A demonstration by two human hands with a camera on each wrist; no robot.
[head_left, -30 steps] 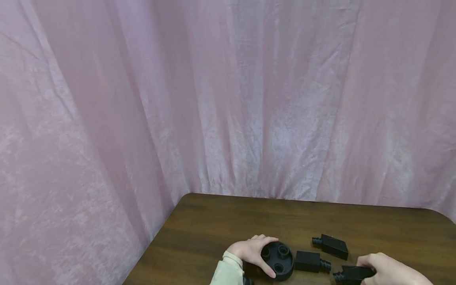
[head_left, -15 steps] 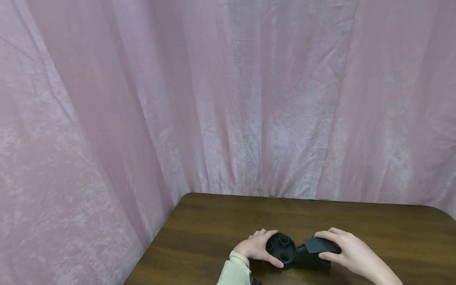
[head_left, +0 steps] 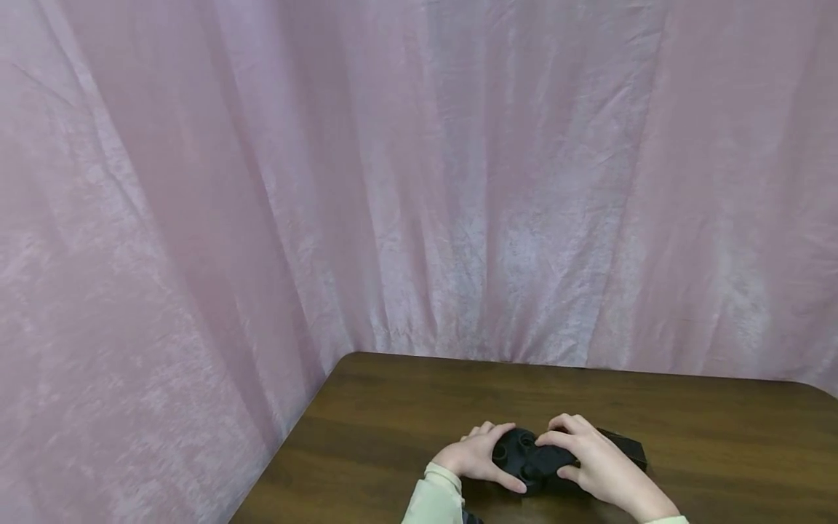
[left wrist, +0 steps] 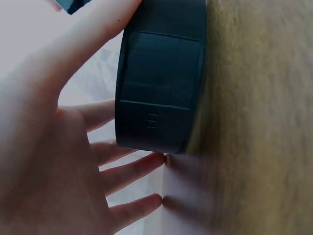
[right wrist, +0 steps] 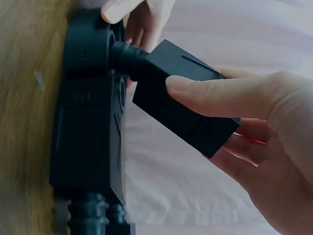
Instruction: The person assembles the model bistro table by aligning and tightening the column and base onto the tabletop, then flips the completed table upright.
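Note:
My left hand [head_left: 474, 456] holds a round black base [head_left: 510, 450], thumb and index finger spread around its side. Round sockets show on the base's top. In the left wrist view, its curved side [left wrist: 159, 73] stands on the wood. My right hand [head_left: 596, 466] pinches a black angled block [right wrist: 188, 100] between thumb and fingers. That block tilts over the base, its ribbed peg [right wrist: 128, 59] right at a socket. The peg's tip is hidden by the socket rim. A second black block [right wrist: 83, 137] lies beside the base, its ribbed peg facing away from it.
Another black block [head_left: 628, 447] lies on the brown wooden table [head_left: 393, 415], behind my right hand. A small black part [head_left: 471, 517] shows by my left sleeve. Pink curtain [head_left: 458, 218] hangs behind the table's far edge.
My right hand has brought the angled block from the right across to the base, tilting its peg down at a socket. My left hand keeps holding the base, shifted slightly up and right.

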